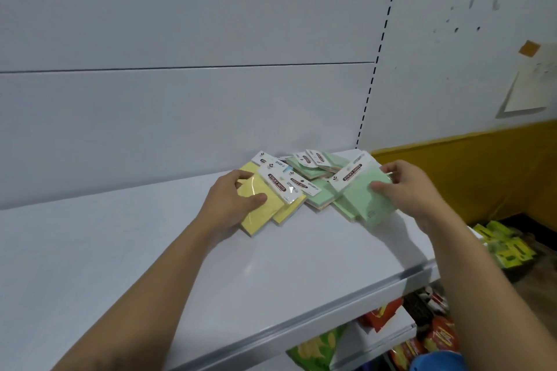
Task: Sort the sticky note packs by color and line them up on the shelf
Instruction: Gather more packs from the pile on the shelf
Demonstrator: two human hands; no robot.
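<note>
On the white shelf lies a loose pile of sticky note packs. My left hand grips a yellow pack at the pile's left, thumb on top; a second yellow pack lies against it. My right hand pinches a green pack at the pile's right, tilted up off the shelf. More green packs and several others overlap behind, partly hidden by one another.
The shelf's back panel rises right behind the pile. The shelf's front edge runs diagonally below my arms. Snack bags sit on lower shelves, and yellow packets lie at the right on the floor.
</note>
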